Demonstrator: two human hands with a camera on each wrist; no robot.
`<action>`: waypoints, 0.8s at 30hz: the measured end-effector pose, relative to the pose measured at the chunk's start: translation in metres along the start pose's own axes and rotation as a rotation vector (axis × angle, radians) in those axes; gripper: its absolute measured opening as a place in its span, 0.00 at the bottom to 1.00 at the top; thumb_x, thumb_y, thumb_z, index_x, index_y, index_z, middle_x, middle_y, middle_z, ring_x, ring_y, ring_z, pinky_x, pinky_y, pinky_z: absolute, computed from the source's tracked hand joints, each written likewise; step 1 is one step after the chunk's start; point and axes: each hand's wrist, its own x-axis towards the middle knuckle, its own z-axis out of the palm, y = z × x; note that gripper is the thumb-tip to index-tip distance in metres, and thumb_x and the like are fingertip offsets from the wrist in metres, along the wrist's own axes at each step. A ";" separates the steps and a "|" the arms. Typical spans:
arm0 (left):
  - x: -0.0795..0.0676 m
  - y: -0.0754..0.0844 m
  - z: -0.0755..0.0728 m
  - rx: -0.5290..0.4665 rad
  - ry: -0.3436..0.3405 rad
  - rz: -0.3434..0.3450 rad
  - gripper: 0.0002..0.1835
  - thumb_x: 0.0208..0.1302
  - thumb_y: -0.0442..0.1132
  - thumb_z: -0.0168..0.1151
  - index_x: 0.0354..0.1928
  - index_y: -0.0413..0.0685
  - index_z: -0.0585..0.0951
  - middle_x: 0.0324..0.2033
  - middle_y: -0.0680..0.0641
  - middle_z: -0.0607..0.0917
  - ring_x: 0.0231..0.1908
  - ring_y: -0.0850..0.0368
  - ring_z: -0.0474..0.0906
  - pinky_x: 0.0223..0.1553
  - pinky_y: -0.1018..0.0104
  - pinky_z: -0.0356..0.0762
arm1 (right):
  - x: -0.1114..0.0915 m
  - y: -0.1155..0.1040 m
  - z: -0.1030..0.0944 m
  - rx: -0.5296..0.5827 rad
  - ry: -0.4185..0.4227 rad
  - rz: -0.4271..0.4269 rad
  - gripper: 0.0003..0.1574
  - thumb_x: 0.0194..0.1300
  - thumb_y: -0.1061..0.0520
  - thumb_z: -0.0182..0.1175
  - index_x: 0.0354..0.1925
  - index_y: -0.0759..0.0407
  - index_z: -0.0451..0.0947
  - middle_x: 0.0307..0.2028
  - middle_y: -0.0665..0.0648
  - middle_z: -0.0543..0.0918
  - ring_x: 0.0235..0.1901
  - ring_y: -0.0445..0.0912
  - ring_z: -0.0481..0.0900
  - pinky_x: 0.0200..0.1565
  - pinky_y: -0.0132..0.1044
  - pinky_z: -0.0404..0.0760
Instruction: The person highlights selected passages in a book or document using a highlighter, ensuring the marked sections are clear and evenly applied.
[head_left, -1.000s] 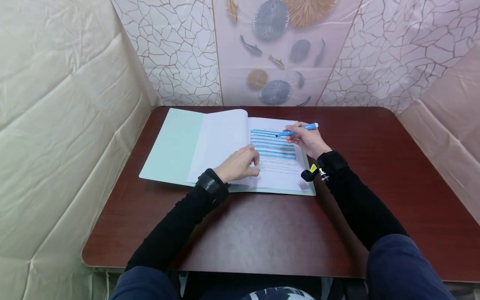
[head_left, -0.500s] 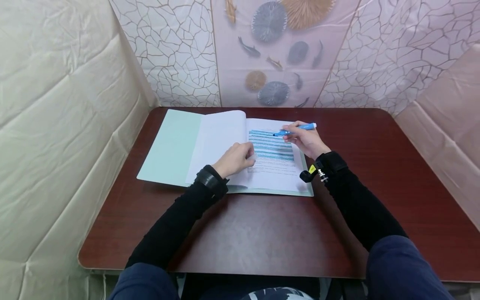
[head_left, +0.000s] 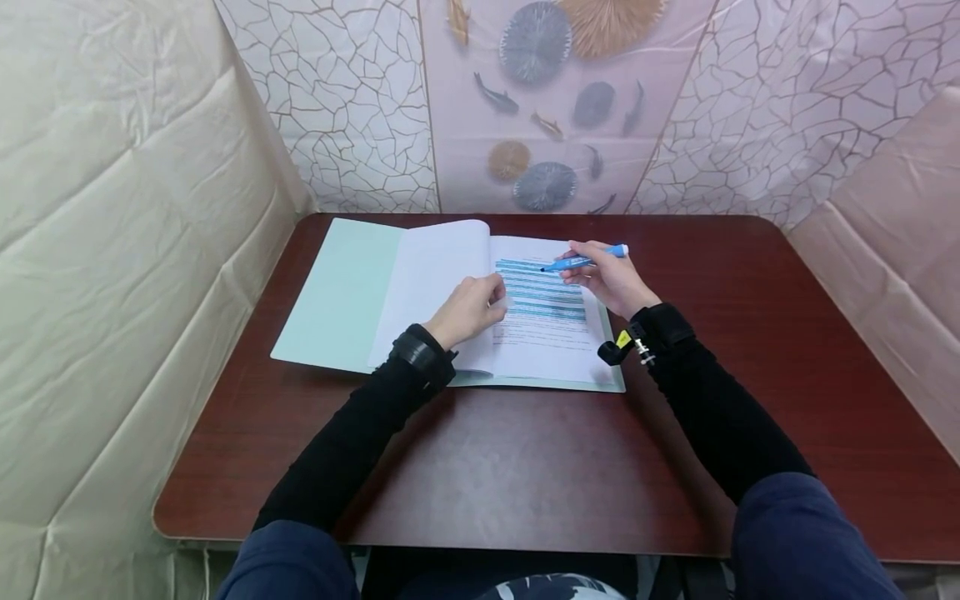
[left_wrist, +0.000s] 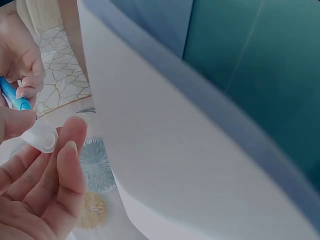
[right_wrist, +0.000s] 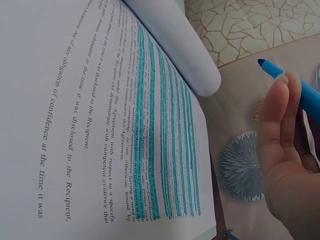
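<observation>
My left hand [head_left: 467, 310] is over the middle of an open document folder, pinching a small translucent white marker cap [left_wrist: 44, 139] between thumb and fingers. In my right hand [head_left: 613, 283] is a blue marker [head_left: 573, 263], uncapped, its dark tip [right_wrist: 261, 62] pointing left and held above the page. The printed page [head_left: 547, 354] below carries several lines covered in blue strokes [right_wrist: 160, 130] on its upper part; lower lines are unmarked. Left of it, a turned white sheet [head_left: 442, 258] curls up at the fold. Cap and marker are apart.
The folder's pale green cover [head_left: 341, 292] lies flat at the left. All of it rests on a dark red-brown table [head_left: 525, 467]. Patterned sheeting [head_left: 360, 108] hangs behind, and cream fabric [head_left: 135, 292] hangs at the left side.
My left hand has shifted slightly up and to the left, still pinching the cap. My right hand and the marker have moved a little left. The view has shifted slightly too.
</observation>
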 end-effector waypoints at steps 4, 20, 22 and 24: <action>0.001 -0.001 -0.001 -0.004 0.011 0.014 0.04 0.62 0.33 0.60 0.39 0.44 0.76 0.32 0.46 0.83 0.31 0.56 0.75 0.33 0.70 0.72 | -0.001 0.000 0.001 -0.009 -0.005 -0.002 0.14 0.70 0.55 0.56 0.42 0.65 0.80 0.38 0.60 0.85 0.31 0.48 0.85 0.40 0.36 0.84; 0.003 0.000 -0.002 -0.005 0.039 0.030 0.07 0.64 0.32 0.60 0.44 0.41 0.79 0.36 0.43 0.85 0.32 0.55 0.76 0.36 0.70 0.73 | -0.001 0.000 0.004 -0.005 -0.042 0.003 0.10 0.71 0.59 0.55 0.36 0.63 0.80 0.40 0.61 0.83 0.30 0.47 0.84 0.39 0.36 0.84; 0.004 0.000 -0.002 -0.003 0.047 0.034 0.07 0.64 0.32 0.59 0.43 0.41 0.79 0.35 0.44 0.85 0.31 0.55 0.76 0.35 0.70 0.72 | -0.001 0.000 0.005 0.004 -0.051 -0.001 0.10 0.70 0.59 0.55 0.35 0.63 0.80 0.39 0.61 0.83 0.30 0.47 0.84 0.40 0.36 0.84; 0.005 -0.001 -0.002 0.000 0.055 0.038 0.07 0.64 0.32 0.59 0.43 0.41 0.80 0.34 0.44 0.85 0.30 0.55 0.75 0.34 0.70 0.71 | -0.002 0.000 0.005 0.019 -0.064 -0.010 0.09 0.70 0.60 0.56 0.35 0.64 0.80 0.39 0.62 0.83 0.30 0.48 0.84 0.40 0.37 0.84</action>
